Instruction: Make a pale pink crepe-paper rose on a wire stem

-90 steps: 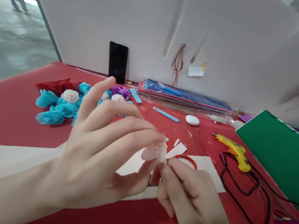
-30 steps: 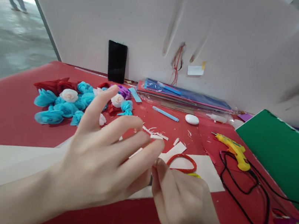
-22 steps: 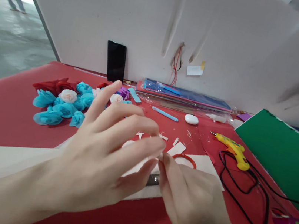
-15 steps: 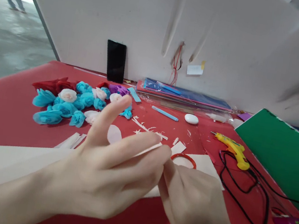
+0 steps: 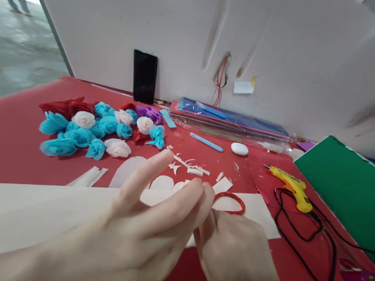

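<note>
Both hands meet over white paper at the front of the table. My left hand (image 5: 149,228) has its fingers curled toward the right hand, and one digit sticks up apart from them. My right hand (image 5: 237,256) is closed, its fingertips pressed against those of the left; whatever lies between them is hidden. A large white paper sheet (image 5: 33,206) lies beneath the left forearm. Rounded white paper cutouts (image 5: 162,183) show just beyond the left hand. Beside the right hand, a red ring (image 5: 231,195) rests on another white paper piece (image 5: 259,212).
Fabric flowers (image 5: 80,137) lie at the left. Paper scraps (image 5: 195,171), a blue pen (image 5: 206,142) and a white oval object (image 5: 239,148) lie beyond the hands. At right are a yellow glue gun (image 5: 295,188) with black cord and a green board (image 5: 351,198). A phone (image 5: 144,77) leans on the wall.
My left hand has turned and its raised digit has lowered, uncovering flowers and white cutouts behind it. My right hand has shifted slightly left. The fingertips still meet.
</note>
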`<state>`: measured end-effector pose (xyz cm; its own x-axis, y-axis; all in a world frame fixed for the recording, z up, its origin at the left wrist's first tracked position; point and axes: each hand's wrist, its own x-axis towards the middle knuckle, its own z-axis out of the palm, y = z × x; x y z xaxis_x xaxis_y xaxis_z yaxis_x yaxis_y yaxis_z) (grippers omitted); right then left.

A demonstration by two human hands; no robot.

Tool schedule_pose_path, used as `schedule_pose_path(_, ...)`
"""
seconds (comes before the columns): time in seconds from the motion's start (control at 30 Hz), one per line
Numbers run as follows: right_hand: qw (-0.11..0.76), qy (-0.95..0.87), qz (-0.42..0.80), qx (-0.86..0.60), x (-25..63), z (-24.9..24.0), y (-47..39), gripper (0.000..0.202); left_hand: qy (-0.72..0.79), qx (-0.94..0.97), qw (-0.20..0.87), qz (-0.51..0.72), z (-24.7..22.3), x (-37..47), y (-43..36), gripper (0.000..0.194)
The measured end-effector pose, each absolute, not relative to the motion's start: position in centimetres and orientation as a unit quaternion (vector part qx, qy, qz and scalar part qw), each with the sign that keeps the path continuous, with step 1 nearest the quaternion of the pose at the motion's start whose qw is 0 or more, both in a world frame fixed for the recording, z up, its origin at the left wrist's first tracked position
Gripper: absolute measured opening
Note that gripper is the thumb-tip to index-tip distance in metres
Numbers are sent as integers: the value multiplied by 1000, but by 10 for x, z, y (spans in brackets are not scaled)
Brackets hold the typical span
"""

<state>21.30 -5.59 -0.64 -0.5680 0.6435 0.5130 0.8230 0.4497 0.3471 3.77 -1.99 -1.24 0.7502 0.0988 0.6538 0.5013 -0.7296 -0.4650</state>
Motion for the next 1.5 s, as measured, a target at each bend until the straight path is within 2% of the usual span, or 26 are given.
schedule_pose_path(0.3,146,-842,-263,-447,212,-13,-55,23,-148,-891,324,-281,-17,41,-20,26)
schedule_pose_path(0.53,102,-856,-244,-445,216,-15,-55,18,-155,-886,296,-321,-17,40,-23,29)
schedule_pose_path(0.8,86,-838,-270,-466,213,-16,-56,12,-195,-886,300,-296,-18,41,-26,30)
schedule_pose_path(1.07,113,-834,-287,-457,212,-19,-56,20,-215,-885,298,-286,-16,43,-29,34)
schedule_pose_path(1.23,157,-816,-319,-455,211,-13,-54,27,-234,-869,291,-325,-10,41,-27,30)
schedule_pose_path(1.5,194,-812,-307,-456,213,-7,-50,32,-293,-865,270,-305,-1,42,-17,29)
